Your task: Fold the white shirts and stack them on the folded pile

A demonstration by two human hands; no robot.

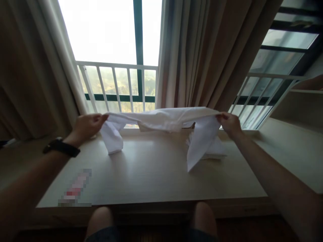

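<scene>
A white garment [164, 119] is stretched sideways above the desk, held at its two ends. My left hand [91, 124] pinches its left end, and a sleeve-like flap hangs below those fingers. At the other end, my right hand [229, 121] is closed on the fabric, with a pointed flap drooping beneath. The middle sags slightly between my hands. Behind the right flap, a folded white cloth [215, 151] lies on the desk, partly hidden.
The pale desk [151, 174] spans the front. A blurred-out item [75, 188] lies near its left front edge. A window with a white railing [116, 65] and long curtains [186, 50] stands behind. A shelf unit [295, 144] borders the right side.
</scene>
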